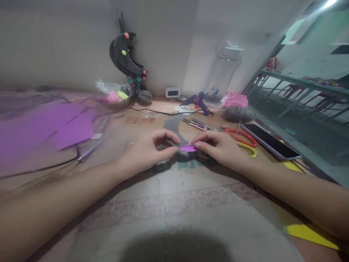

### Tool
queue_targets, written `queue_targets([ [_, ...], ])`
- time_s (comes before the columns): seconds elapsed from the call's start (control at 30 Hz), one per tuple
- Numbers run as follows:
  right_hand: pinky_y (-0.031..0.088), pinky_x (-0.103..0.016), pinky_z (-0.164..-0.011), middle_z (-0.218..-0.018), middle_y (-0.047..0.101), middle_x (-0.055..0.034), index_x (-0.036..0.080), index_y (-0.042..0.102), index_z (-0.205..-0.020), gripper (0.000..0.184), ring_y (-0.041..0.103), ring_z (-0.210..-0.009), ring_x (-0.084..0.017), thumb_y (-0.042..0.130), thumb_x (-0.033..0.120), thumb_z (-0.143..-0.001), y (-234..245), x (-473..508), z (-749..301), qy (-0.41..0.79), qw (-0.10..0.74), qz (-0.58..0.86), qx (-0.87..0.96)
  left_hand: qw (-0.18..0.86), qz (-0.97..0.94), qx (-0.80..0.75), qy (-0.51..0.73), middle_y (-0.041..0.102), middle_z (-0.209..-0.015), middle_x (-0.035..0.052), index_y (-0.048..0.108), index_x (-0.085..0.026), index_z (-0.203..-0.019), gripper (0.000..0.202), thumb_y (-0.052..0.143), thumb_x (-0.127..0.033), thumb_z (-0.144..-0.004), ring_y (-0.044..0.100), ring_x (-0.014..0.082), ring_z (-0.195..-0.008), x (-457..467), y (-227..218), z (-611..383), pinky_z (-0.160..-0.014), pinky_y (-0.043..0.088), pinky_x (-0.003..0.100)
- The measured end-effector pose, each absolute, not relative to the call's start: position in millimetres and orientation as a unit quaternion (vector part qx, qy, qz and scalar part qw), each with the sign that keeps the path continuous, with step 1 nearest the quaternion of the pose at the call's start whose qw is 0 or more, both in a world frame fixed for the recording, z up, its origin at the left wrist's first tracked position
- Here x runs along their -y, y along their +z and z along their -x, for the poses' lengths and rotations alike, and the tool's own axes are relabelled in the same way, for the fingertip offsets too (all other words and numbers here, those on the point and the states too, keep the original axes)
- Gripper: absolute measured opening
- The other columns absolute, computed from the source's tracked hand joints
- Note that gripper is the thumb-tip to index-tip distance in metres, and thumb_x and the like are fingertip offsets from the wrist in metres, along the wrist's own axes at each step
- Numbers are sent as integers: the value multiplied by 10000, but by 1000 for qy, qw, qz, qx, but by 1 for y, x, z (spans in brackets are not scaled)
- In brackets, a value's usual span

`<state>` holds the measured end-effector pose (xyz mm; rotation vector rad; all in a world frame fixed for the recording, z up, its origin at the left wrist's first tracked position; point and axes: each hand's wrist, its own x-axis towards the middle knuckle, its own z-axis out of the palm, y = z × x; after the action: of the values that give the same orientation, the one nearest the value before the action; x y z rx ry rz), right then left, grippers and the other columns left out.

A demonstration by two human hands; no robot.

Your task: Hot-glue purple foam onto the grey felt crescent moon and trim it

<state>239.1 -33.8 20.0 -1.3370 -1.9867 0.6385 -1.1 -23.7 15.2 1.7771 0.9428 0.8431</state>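
purple paper (188,148): between both hands | right hand (218,144): pinching its edge | left hand (154,148): narrow (can't tell if gripping)

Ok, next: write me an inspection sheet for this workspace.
Surface: brown board with faded red print.
Job's things: grey yarn-wrapped crescent; small flat purple piece at its near tip.
Clutter: dark blue glue gun, black-screened phone, overlapping purple sheets.
Hands: right hand pinches the purple piece's edge; left hand at its other end, grip unclear.
Cables: thin black cable behind the crescent.
Surroundings: pale grey wall ahead.
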Motion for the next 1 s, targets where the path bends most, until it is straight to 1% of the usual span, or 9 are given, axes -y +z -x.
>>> queue_targets([
  [0.13,443,-262,-577,-703,673,-19,180,726,-824,228,577,-607,-136,645,392,-838,18,30,-240,258,322,520,748,474,-723,-374,336,708,-866,19,643,-196,-944,144,662,-263,-819,683,159,-744,24,15,2,-677,547,280],
  [0.3,424,-261,-554,-652,642,-9,174,712,-831,234,549,-569,-132,644,398,-835,18,29,-238,272,322,534,732,491,-722,-366,323,704,-837,12,640,-206,-943,155,673,-302,-825,676,160,-738,23,14,1,-668,535,283],
  [0.53,404,-255,-559,-654,614,4,173,692,-847,255,527,-581,-125,630,420,-852,16,28,-240,268,328,534,731,517,-725,-336,307,666,-949,22,619,-213,-1039,241,657,-209,-801,644,161,-832,24,14,3,-714,505,290],
  [0.6,406,-254,-565,-661,612,5,172,691,-844,243,527,-587,-123,627,406,-855,16,28,-239,268,325,528,737,523,-719,-331,316,651,-913,23,625,-204,-1007,183,629,-217,-824,623,157,-818,23,14,3,-706,489,284],
  [0.67,410,-254,-570,-670,618,4,171,691,-841,228,530,-591,-120,618,387,-860,17,28,-238,268,322,517,746,522,-710,-331,339,636,-869,22,629,-191,-946,120,617,-274,-860,604,150,-787,21,14,3,-701,478,279],
  [0.73,414,-256,-568,-664,618,7,172,688,-844,214,530,-583,-119,607,370,-863,18,29,-237,273,317,510,752,520,-701,-337,353,630,-837,15,631,-187,-920,140,616,-319,-879,593,142,-754,19,14,4,-690,468,271],
  [0.83,425,-268,-575,-665,623,3,175,681,-847,204,541,-586,-130,596,359,-867,18,28,-236,274,305,520,749,521,-695,-348,353,627,-811,2,641,-190,-930,122,613,-298,-880,590,133,-720,18,12,3,-656,452,257],
  [0.9,454,-286,-630,-750,658,-17,180,682,-892,181,580,-659,-150,594,337,-872,15,25,-237,252,312,528,748,517,-696,-351,353,620,-803,-4,641,-192,-927,101,606,-272,-876,586,128,-704,18,11,3,-641,446,251],
  [1.0,482,-325,-803,-1005,671,-55,194,641,-1075,216,616,-876,-179,593,276,-881,8,18,-241,201,386,508,743,505,-699,-354,362,598,-799,-6,621,-193,-914,76,593,-254,-877,569,122,-692,18,10,2,-629,438,248],
])
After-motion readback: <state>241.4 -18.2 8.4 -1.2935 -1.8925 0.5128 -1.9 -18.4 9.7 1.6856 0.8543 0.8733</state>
